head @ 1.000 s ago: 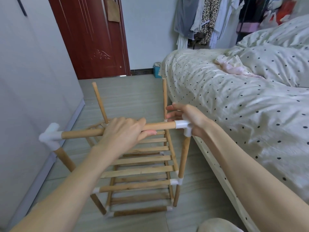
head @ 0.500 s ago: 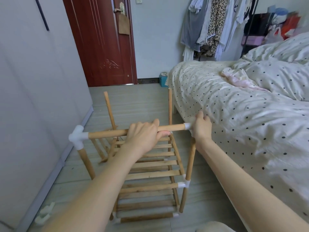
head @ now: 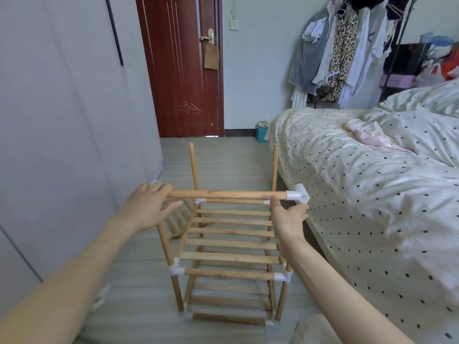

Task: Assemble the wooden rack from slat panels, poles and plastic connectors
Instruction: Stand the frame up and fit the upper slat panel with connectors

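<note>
Bedroom floor beside bed (head: 372, 194): half-built rack (head: 231, 254). Left hand (head: 146, 209) curls over top pole (head: 228, 194) end; right hand (head: 288, 217), fingers loosely spread, under white corner connector (head: 298, 196). Press both ends evenly onto uprights below hands.

Left hand (head: 146, 207) fingers loosely curled; right hand (head: 288, 218) fingers spread.
</note>
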Demonstrator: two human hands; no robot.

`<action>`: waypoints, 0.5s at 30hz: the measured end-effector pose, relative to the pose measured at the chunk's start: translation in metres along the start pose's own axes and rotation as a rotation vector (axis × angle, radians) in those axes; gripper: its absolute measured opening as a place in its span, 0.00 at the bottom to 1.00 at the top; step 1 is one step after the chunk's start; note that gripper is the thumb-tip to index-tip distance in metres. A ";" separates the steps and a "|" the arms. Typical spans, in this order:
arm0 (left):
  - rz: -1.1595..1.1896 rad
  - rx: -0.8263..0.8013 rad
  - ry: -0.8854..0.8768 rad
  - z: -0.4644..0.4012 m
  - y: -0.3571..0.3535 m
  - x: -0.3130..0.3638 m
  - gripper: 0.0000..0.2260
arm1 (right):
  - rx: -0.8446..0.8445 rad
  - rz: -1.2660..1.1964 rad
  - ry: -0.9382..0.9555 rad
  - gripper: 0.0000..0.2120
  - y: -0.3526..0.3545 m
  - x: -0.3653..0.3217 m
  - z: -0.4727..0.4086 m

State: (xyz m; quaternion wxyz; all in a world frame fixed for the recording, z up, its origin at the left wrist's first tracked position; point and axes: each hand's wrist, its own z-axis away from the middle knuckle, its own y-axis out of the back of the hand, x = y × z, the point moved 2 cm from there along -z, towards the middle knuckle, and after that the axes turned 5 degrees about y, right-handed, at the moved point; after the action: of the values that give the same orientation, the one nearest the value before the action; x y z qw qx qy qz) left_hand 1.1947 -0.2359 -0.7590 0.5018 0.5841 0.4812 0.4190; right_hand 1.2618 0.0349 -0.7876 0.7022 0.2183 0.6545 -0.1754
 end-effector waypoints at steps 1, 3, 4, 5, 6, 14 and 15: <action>0.043 0.016 -0.010 0.004 0.001 0.002 0.24 | 0.011 0.011 -0.006 0.42 -0.001 -0.003 -0.003; 0.026 0.063 -0.037 0.011 0.003 0.011 0.23 | 0.031 0.027 -0.010 0.45 0.001 -0.011 -0.013; -0.007 0.083 -0.074 0.015 0.006 0.018 0.25 | 0.039 0.047 -0.018 0.45 0.004 -0.015 -0.018; -0.031 0.089 -0.121 0.020 0.011 0.025 0.27 | 0.049 0.073 -0.021 0.44 0.008 -0.018 -0.027; -0.025 0.088 -0.167 0.026 0.017 0.033 0.26 | 0.056 0.101 -0.011 0.41 0.013 -0.021 -0.034; 0.177 0.173 -0.379 0.047 0.043 0.089 0.15 | -0.202 0.042 0.038 0.23 -0.023 -0.024 -0.026; 0.193 0.157 -0.396 0.045 0.040 0.090 0.15 | -0.213 0.033 0.033 0.26 -0.029 -0.022 -0.023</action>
State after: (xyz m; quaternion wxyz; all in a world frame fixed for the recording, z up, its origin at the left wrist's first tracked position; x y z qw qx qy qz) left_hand 1.2611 -0.1574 -0.7254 0.4969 0.7355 0.3462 0.3037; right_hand 1.2249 0.0217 -0.7689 0.7134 0.1562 0.6772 -0.0898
